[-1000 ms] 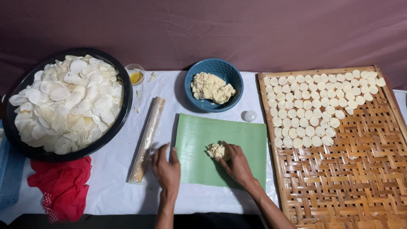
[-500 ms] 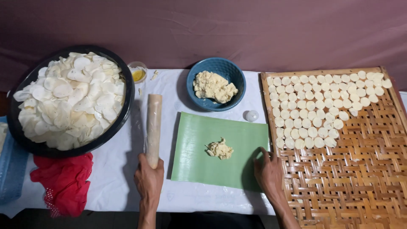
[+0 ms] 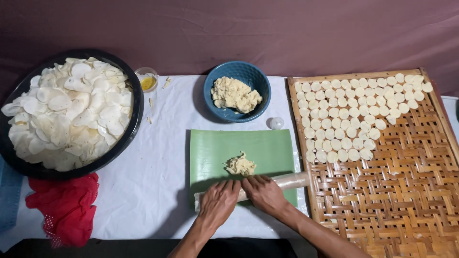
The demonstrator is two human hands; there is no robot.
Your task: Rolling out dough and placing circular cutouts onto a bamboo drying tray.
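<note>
Single head view, looking steeply down, fairly near, over the table [image 3: 158, 143]

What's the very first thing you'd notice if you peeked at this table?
Probably the huge black basin at the left, heaped with pale thin chips. Next, the woven bamboo tray at the right with neat rows of small white discs. In the middle, two hands press a rolling pin on a green sheet.
</note>
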